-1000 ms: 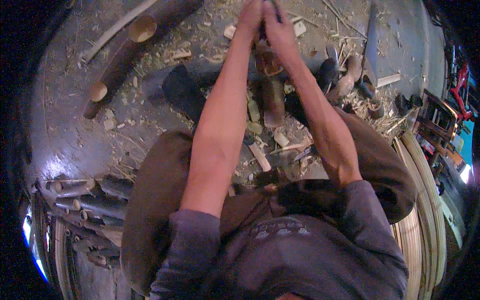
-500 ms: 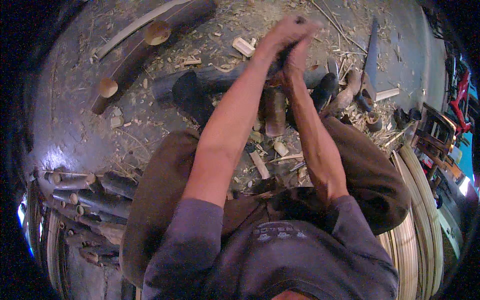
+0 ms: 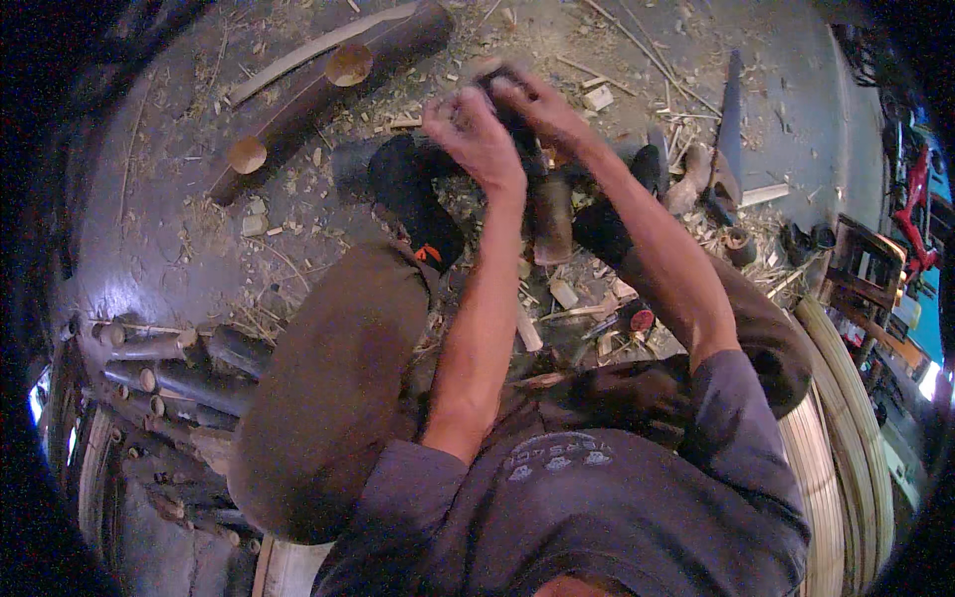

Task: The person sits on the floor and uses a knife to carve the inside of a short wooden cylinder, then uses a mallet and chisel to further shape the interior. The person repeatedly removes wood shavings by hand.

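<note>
Both my hands are raised together over a short upright bamboo section (image 3: 550, 221) that stands between my two dark-socked feet. My left hand (image 3: 476, 137) is curled into a fist on the near side of a dark tool (image 3: 505, 88). My right hand (image 3: 542, 107) wraps the same tool from the far side. The tool is mostly hidden by my fingers, so I cannot tell its shape. My left foot (image 3: 410, 194) and right foot (image 3: 619, 211) rest on the chip-strewn ground either side of the bamboo section.
Two long bamboo poles (image 3: 328, 85) lie at the upper left. A stack of cut bamboo tubes (image 3: 169, 363) sits at the left. A long flat blade (image 3: 731, 109) lies at the upper right. Coiled bamboo strips (image 3: 846, 428) curve along the right. Chips and offcuts litter the floor.
My joined hands have come down and toward me from the top of the view, now sitting lower above the upright bamboo section. The view has shifted slightly.
</note>
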Available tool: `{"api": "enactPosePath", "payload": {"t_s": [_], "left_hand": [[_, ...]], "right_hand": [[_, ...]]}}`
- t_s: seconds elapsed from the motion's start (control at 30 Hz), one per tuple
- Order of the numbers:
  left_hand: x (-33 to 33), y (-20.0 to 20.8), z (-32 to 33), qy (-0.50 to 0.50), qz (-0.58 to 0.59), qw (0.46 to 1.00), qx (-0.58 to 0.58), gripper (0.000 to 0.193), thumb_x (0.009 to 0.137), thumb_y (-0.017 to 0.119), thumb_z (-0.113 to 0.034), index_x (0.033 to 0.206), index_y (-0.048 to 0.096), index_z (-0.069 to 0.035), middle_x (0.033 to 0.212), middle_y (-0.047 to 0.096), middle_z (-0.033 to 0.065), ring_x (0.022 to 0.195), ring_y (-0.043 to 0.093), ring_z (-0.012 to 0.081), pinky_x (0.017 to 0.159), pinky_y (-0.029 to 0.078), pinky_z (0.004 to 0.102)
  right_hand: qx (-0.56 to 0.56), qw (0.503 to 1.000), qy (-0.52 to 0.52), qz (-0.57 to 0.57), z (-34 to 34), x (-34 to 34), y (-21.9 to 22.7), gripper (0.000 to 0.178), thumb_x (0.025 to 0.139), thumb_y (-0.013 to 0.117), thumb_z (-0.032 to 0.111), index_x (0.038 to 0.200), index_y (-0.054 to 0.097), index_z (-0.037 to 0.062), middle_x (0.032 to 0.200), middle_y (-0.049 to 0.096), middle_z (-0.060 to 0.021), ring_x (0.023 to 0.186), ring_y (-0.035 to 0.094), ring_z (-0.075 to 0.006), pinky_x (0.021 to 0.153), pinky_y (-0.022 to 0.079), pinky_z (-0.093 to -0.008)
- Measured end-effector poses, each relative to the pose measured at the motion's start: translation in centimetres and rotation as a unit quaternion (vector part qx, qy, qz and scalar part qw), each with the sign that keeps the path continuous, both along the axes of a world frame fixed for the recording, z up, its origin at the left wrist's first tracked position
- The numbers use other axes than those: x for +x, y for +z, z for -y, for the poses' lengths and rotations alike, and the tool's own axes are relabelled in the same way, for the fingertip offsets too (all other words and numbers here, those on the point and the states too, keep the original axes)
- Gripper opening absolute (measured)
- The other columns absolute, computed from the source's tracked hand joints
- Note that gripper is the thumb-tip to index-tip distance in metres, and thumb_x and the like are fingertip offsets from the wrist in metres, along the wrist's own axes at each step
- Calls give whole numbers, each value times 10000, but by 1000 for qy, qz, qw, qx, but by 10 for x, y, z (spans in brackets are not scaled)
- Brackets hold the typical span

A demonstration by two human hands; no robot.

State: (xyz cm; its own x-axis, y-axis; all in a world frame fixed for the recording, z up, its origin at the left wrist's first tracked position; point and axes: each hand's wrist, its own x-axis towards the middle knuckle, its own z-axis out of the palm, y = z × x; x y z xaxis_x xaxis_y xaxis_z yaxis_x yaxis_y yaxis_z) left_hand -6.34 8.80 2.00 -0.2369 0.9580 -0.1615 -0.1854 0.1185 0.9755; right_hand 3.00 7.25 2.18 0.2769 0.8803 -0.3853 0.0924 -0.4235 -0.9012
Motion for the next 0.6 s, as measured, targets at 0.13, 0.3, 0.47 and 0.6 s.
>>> {"api": "enactPosePath", "payload": {"t_s": [0.13,0.3,0.47,0.6], "left_hand": [[15,25,59,-146,20,987,-70,457,921,485,-431,807,524,10,690,521,63,645,488,219,626,405,356],[11,50,84,-397,285,810,-323,563,901,406,-577,850,600,-51,687,559,34,629,518,197,614,430,345],[-6,17,80,-690,94,709,-109,659,907,402,-569,1194,520,12,1157,587,104,960,577,245,849,456,322],[-29,57,65,-815,-150,558,53,798,860,453,-596,1275,406,84,1266,501,264,1180,491,355,987,379,381]], "right_hand": [[61,967,-186,161,46,34,63,537,807,670,447,1166,512,79,1018,615,-83,921,581,-175,774,471,-306],[37,911,-306,272,134,-45,127,514,740,759,146,1142,463,25,1113,569,-115,1018,548,-202,900,432,-326],[91,963,-230,107,207,-79,62,793,743,720,70,1392,266,50,1333,421,-165,1146,479,-233,974,400,-338],[107,938,-329,34,193,-85,7,784,850,605,104,1469,124,93,1255,464,-117,1064,487,-193,893,434,-294]]}}
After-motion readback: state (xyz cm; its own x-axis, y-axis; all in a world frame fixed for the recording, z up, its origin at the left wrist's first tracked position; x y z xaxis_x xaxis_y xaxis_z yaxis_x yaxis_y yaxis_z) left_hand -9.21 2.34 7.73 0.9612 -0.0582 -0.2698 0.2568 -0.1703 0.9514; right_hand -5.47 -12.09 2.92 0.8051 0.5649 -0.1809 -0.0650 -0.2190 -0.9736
